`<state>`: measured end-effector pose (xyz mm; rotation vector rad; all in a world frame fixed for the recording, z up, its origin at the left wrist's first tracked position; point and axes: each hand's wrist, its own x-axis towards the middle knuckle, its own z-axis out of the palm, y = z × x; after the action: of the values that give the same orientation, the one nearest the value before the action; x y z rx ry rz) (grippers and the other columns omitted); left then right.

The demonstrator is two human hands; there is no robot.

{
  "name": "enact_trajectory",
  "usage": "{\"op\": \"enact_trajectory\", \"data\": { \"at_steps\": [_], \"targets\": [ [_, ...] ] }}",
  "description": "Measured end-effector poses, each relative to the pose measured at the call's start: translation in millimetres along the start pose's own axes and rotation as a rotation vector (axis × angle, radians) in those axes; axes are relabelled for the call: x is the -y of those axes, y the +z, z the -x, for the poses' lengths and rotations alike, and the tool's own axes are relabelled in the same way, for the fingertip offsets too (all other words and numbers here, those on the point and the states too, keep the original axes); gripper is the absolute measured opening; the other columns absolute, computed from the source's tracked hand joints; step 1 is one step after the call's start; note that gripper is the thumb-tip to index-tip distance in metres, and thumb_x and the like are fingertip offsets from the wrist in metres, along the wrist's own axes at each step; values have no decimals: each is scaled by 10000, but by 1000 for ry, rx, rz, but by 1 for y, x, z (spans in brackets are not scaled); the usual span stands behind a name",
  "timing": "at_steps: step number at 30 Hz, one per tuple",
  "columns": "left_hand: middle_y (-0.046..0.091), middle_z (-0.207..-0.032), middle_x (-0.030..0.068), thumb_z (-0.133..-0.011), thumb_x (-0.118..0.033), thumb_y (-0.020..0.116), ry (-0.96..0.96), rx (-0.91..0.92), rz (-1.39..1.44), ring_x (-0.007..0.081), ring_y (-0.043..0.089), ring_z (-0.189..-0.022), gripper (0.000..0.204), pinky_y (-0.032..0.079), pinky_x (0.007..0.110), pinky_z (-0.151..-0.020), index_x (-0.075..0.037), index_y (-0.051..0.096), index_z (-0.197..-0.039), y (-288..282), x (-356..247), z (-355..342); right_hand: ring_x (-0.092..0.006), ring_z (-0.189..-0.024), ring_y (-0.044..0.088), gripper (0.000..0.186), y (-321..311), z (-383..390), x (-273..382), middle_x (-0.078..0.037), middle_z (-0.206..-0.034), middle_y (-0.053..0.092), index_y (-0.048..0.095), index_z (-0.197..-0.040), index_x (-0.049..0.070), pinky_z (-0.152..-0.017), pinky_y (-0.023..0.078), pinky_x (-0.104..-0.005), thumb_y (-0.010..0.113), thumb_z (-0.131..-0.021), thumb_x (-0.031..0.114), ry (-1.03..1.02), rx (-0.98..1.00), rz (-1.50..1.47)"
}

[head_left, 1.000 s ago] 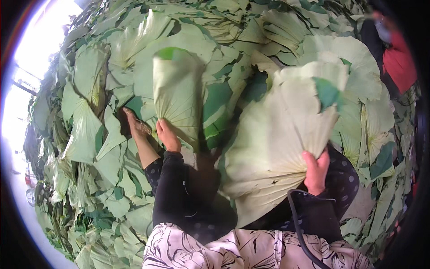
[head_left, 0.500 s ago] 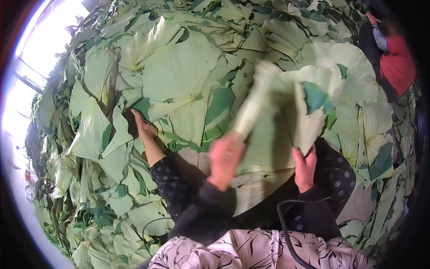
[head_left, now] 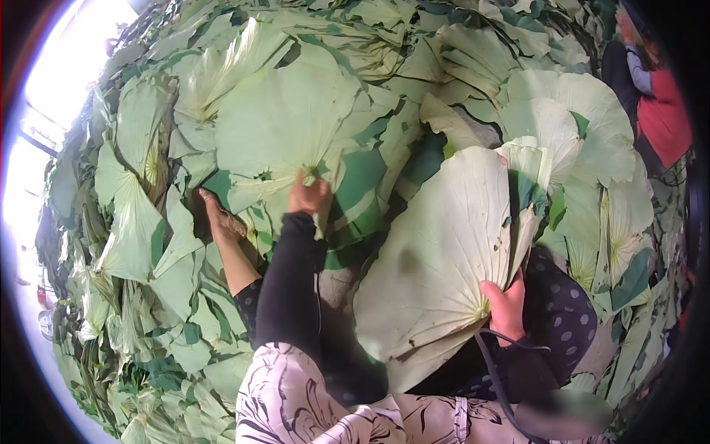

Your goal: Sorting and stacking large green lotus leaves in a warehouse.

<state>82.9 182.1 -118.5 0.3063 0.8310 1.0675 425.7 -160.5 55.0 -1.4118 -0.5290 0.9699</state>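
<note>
My left hand (head_left: 307,194) reaches forward with its fingers closed on the centre of a broad, flat green leaf (head_left: 281,111) lying on the pile. Lower right, my right hand (head_left: 504,303) grips a folded bundle of pale leaves (head_left: 436,251) by its narrow, gathered base, thumb on top. The bundle fans out over my lap, with a rolled edge and darker green patches on its right side.
A deep pile of leaves (head_left: 133,214) surrounds me. My bare foot (head_left: 222,222) rests among them at left. A co-worker in red (head_left: 662,111) is at the upper right. A dark cord (head_left: 492,370) hangs by my right arm. Bright openings show at the far left.
My left hand first brought its folded leaf to the right hand's bundle, then moved forward and left to the flat leaf. My right hand still holds the bundle, now turned and slightly lower.
</note>
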Motion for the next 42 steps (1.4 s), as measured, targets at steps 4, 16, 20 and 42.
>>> {"op": "enact_trajectory", "data": {
  "at_steps": [4, 16, 20, 42],
  "targets": [
    [487, -880, 83, -784, -331, 658, -166, -446, 174, 259, 484, -887, 389, 432, 364, -769, -31, 453, -924, 67, 13, -26, -170, -951, 522, 509, -17, -4, 1, -110, -1075, 528, 413, -1167, -35, -842, 408, -283, 558, -679, -45, 10, -79, 75],
    [531, -945, 101, -815, -6, 480, 882, -373, -145, 187, 517, -851, 286, 452, 307, -699, -43, 462, -1099, 75, 27, 116, -178, -966, 516, 531, -5, 3, 4, -108, -1071, 521, 396, -1178, -39, -865, 397, -291, 565, -674, -44, 18, -27, -63],
    [502, -1148, 114, -695, 43, 513, 1217, -311, -1313, 241, 503, -954, 497, 406, 346, -804, -88, 489, -1174, 129, 58, 185, -161, -905, 534, 494, -25, -2, -8, -102, -1020, 541, 415, -1134, -39, -803, 428, -291, 587, -672, -34, -24, -91, 36],
    [516, -1180, 177, -837, -281, 557, 280, 1092, -1403, 328, 496, -1056, 430, 377, 383, -933, 4, 509, -1155, 209, 170, 293, -159, -960, 492, 611, -17, 9, -26, -98, -1053, 501, 345, -1199, -11, -836, 406, -282, 681, -707, 122, -186, 56, 275]
  ]
}}
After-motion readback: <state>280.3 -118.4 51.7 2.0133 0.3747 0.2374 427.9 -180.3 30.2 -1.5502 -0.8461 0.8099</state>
